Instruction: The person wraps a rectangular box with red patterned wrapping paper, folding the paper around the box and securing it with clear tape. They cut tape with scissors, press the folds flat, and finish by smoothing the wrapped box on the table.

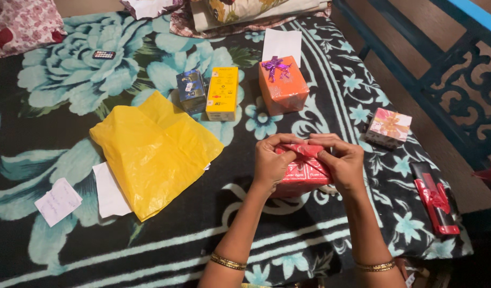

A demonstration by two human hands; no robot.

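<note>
Floral black-and-teal bedspread (69, 80) covered the bed. Near its front edge, the left hand (270, 162) and right hand (342, 164) both gripped a red wrapped box (303, 176), fingers pinched over its top fold. Beyond it sat an orange gift (283, 85) with a purple bow (275, 66), a yellow box (222, 93) and a blue box (191, 90), all closed. A yellow bag (155, 152) lay flat to the left, its contents hidden.

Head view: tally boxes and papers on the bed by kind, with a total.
Wrapped boxes: 3: red in both hands, orange with purple bow, floral
Unwrapped boxes: 2: blue, yellow
White papers: 3
Yellow sheet: 1
Total: 9
</note>
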